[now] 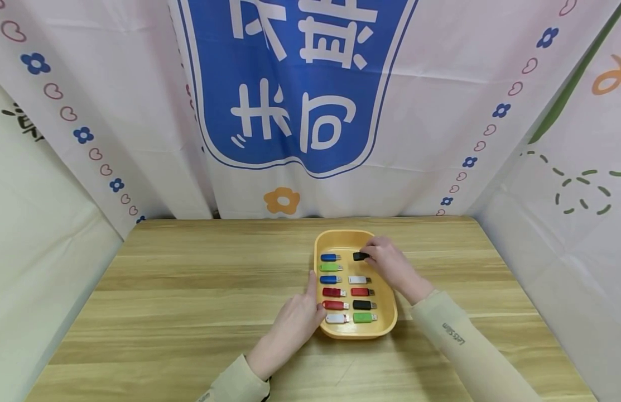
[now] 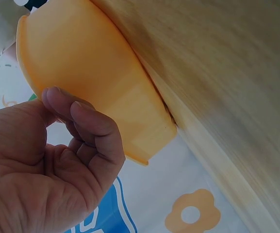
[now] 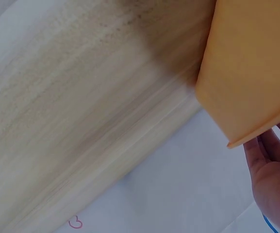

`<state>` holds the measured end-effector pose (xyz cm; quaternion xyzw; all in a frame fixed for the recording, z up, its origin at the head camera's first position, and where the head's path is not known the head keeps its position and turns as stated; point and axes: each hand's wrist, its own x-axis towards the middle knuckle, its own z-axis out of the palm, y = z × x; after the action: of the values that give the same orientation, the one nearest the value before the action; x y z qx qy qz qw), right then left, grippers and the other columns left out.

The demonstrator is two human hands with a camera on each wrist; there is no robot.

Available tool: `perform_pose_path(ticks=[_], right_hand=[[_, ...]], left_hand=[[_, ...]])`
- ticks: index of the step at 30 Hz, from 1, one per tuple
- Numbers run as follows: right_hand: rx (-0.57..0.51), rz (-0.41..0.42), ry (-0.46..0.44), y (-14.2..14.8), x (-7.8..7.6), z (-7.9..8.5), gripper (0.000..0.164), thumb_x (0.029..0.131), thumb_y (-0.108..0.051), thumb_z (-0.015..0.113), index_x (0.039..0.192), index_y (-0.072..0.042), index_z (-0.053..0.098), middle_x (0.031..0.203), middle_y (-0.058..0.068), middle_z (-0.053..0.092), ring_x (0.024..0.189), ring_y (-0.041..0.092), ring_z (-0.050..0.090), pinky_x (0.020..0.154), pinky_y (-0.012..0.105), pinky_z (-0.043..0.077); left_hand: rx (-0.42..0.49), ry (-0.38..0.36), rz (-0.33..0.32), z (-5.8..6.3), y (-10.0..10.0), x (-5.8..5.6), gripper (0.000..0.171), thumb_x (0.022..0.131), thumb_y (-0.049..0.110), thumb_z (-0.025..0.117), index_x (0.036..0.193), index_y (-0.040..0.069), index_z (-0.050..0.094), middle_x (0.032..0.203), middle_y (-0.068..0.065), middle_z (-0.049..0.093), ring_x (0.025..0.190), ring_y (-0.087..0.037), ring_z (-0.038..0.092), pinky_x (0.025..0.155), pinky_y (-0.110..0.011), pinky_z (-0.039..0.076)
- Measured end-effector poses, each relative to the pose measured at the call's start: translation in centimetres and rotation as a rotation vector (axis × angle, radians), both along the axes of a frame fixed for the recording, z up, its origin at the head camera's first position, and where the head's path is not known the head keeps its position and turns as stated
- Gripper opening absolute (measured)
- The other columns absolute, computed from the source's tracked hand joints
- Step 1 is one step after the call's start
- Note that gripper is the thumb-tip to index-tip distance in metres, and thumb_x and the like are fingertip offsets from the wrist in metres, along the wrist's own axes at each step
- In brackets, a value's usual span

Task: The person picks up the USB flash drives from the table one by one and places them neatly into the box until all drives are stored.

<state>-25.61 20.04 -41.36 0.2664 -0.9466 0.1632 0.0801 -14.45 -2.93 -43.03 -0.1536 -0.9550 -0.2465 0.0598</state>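
Observation:
A yellow tray (image 1: 354,336) holds two columns of USB flash drives. My left hand (image 1: 298,314) grips its left rim, the thumb over the edge beside a red flash drive (image 1: 335,305). In the left wrist view the fingers of that hand (image 2: 81,141) curl against the tray's outer wall (image 2: 101,58). At the top of the right column my right hand (image 1: 390,265) pinches a black flash drive (image 1: 360,256) low inside the tray. Below it lies a white flash drive (image 1: 359,280). The right wrist view shows part of this hand (image 3: 275,182) behind the tray wall (image 3: 256,68); the drive is hidden there.
Other drives in the tray include a blue one (image 1: 331,257), a light green one (image 1: 331,268) and a second black one (image 1: 364,305). The tray stands on a wood-grain table (image 1: 200,290). A printed white curtain (image 1: 431,139) hangs behind the table's far edge.

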Motion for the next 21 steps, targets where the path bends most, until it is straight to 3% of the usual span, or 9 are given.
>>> perform_pose_path(ticks=[9, 21], right_hand=[[0.031, 0.044, 0.013, -0.5, -0.2, -1.0, 0.015, 0.087, -0.004, 0.074, 0.101, -0.004, 0.077, 0.104, 0.012, 0.068, 0.096, 0.026, 0.065, 0.085, 0.039, 0.057], [0.16, 0.041, -0.015, -1.2, -0.4, -1.6, 0.01, 0.089, -0.008, 0.073, 0.099, -0.007, 0.076, 0.102, 0.01, 0.065, 0.094, 0.025, 0.062, 0.081, 0.038, 0.057]], left_hand=[[0.005, -0.003, -0.003, 0.0, -0.1, 0.0, 0.075, 0.086, 0.008, 0.069, 0.147, -0.013, 0.032, 0.058, 0.001, 0.048, 0.044, -0.006, 0.037, 0.039, -0.02, 0.031], [0.006, -0.015, -0.007, 0.2, -0.1, 0.1, 0.076, 0.086, 0.008, 0.07, 0.148, -0.014, 0.031, 0.058, 0.001, 0.048, 0.044, -0.006, 0.037, 0.039, -0.019, 0.031]])
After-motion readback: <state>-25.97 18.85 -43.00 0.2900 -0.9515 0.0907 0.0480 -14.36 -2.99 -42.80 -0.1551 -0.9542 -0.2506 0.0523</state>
